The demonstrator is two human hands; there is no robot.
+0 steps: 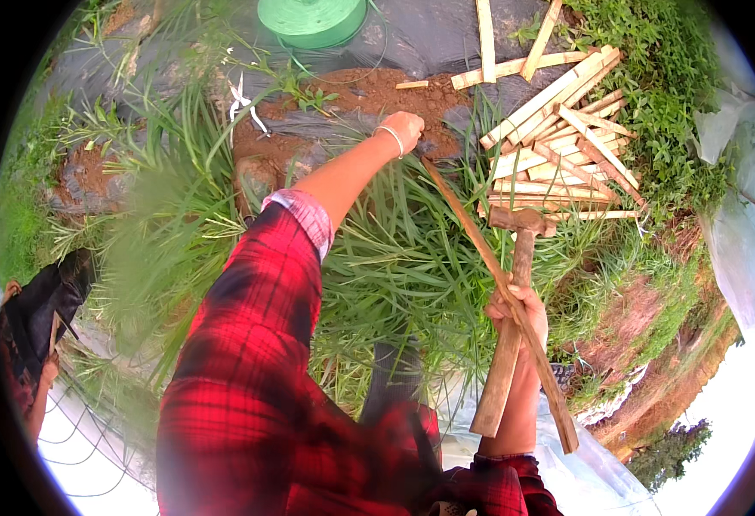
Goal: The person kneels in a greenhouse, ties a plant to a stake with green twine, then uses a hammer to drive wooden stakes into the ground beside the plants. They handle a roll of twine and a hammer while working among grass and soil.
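Observation:
My right hand grips a hammer by its wooden handle, with its rusty head upward. A long wooden stake is held in the same hand and crosses the handle at a slant. My left hand, with a bracelet at the wrist, reaches forward over bare soil and the top of the grass. Its fingers are curled, and whether they hold anything is hidden. To the right of my left hand lies a pile of wooden stakes. White-handled pruning shears stand to its left.
A green roll of strapping sits on dark plastic mulch film at the far side. Tall grass fills the middle. Another person's hand shows at the left rim. Clear plastic sheeting hangs at the right.

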